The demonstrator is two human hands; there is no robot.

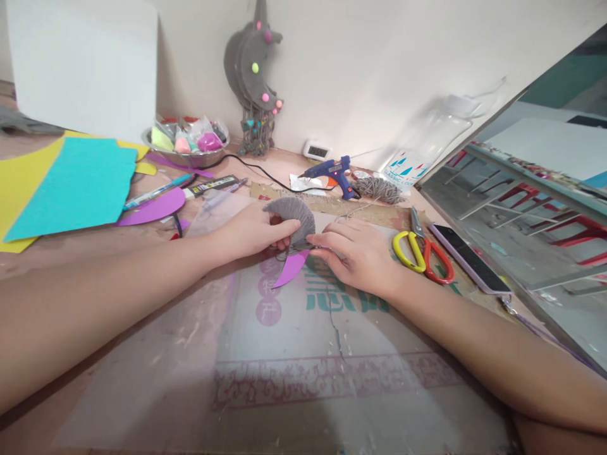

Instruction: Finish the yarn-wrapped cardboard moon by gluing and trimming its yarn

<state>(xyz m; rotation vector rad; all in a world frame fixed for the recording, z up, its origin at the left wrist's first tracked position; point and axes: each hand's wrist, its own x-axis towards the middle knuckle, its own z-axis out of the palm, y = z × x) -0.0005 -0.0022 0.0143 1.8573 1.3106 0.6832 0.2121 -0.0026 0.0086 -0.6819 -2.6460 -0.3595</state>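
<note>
My left hand (pixel 253 230) is closed around a crescent shape (pixel 294 218), most of it wrapped in grey yarn, with its bare purple tip (pixel 290 268) pointing down toward me. My right hand (pixel 353 249) pinches the grey yarn against the crescent's right edge, fingers pressed together. Both hands rest above a flattened cardboard sheet (pixel 303 354) with green and pink print. A loose bundle of grey yarn (pixel 379 188) lies beyond my right hand.
Scissors with yellow and red handles (pixel 422 249) and a phone (pixel 469 259) lie to the right. A blue glue gun (pixel 332 172), a metal bowl of pompoms (pixel 187 140), teal and yellow felt sheets (pixel 71 186), a purple crescent cutout (pixel 152 208) and finished grey moon decorations (pixel 256 69) are behind.
</note>
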